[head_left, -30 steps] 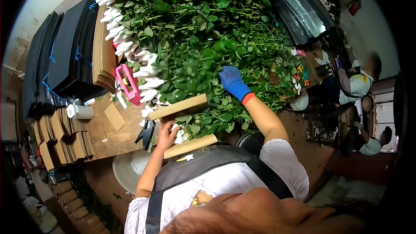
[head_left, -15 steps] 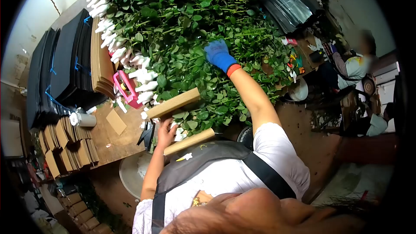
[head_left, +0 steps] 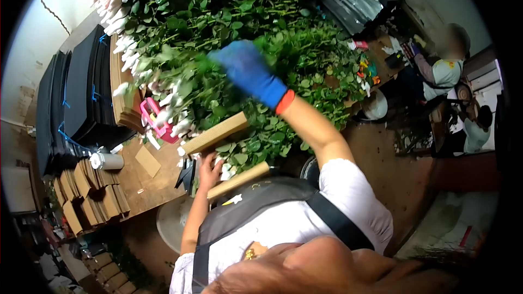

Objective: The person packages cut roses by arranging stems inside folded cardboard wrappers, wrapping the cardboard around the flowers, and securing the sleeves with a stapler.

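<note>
My right hand (head_left: pixel 245 68), in a blue glove with an orange cuff, is closed over a leafy stem above the pile and is smeared by motion. Blurred leaves stretch left from it toward a white flower head (head_left: pixel 122 89), which looks like a rose. My bare left hand (head_left: pixel 208 173) is low by the table's near edge, its fingers apart, beside white rose heads (head_left: pixel 226 171). Those heads and their leaves lie between two corrugated cardboard strips (head_left: pixel 215 133); part of the hand is hidden by the upper strip.
Many leafy rose stems (head_left: pixel 218 0) cover the table. Left stand black sheets (head_left: pixel 84 81), folded cardboard pieces (head_left: pixel 90 198), a white canister (head_left: pixel 107 161) and a pink tool (head_left: pixel 155 120). Dark plastic sleeves (head_left: pixel 354 0) lie at the back right. Other people (head_left: pixel 444 76) work at far right.
My right hand has risen from the pile and moved left, carrying a leafy stem. My left hand stays by the cardboard strips. The whole view has shifted slightly.
</note>
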Tool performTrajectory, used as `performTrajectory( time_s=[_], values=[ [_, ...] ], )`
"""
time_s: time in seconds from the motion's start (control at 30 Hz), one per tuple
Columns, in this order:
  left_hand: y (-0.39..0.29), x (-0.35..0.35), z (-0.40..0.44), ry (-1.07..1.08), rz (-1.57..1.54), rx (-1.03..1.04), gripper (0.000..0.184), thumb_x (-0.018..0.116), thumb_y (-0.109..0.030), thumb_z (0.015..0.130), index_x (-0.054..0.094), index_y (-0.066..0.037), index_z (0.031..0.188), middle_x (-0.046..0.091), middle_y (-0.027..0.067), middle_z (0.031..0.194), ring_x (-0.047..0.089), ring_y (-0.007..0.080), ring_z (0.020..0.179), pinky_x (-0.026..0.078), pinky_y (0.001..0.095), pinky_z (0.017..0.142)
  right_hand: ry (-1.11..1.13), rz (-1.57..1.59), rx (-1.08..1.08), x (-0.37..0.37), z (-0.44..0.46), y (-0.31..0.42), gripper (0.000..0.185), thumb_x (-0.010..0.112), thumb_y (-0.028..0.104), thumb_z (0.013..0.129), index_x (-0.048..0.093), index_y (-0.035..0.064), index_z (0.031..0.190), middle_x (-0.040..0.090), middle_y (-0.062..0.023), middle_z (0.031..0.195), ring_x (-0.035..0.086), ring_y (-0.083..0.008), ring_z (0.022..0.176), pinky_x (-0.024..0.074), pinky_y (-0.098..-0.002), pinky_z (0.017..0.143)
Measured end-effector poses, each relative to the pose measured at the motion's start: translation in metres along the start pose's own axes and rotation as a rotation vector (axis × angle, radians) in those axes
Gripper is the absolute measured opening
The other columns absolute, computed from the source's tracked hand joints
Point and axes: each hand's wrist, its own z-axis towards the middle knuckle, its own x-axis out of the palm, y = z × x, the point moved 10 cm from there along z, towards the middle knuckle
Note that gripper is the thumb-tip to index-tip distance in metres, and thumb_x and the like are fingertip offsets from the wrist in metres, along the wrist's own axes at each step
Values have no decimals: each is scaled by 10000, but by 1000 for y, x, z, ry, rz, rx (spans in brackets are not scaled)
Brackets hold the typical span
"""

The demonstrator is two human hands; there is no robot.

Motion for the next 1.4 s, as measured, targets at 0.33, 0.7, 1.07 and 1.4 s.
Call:
performTrajectory(
  time_s=[0.33,0.7,1.07,1.4],
  values=[
    [-12,-8,2,55,-17,-186,392,747,-174,868,632,-52,1223,657,181,1092,653,312,963,528,390,838,315,-141,-43,30,-14,45,268,599,137,871,699,290,1068,608,18,870,569,-211,824,485,-356,720],
    [47,36,-23,116,-580,-569,459,741,-152,879,576,-51,1296,677,123,955,666,219,820,531,354,696,318,-33,85,-92,-82,20,460,664,5,713,709,222,1116,661,-37,983,616,-272,936,490,-412,800],
    [6,-1,-2,65,-51,-311,441,734,-353,852,601,-6,1090,606,224,1045,599,380,966,498,439,828,857,-265,278,43,-288,-49,327,696,127,797,687,183,1119,686,-101,1016,654,-341,933,533,-427,824],
    [2,-1,-4,44,23,-297,479,726,-348,869,550,-5,1152,586,242,1084,583,423,995,494,456,830,1294,13,323,148,-235,74,410,569,489,907,670,189,1168,706,-173,1082,667,-365,1015,514,-473,903]
  ],
)
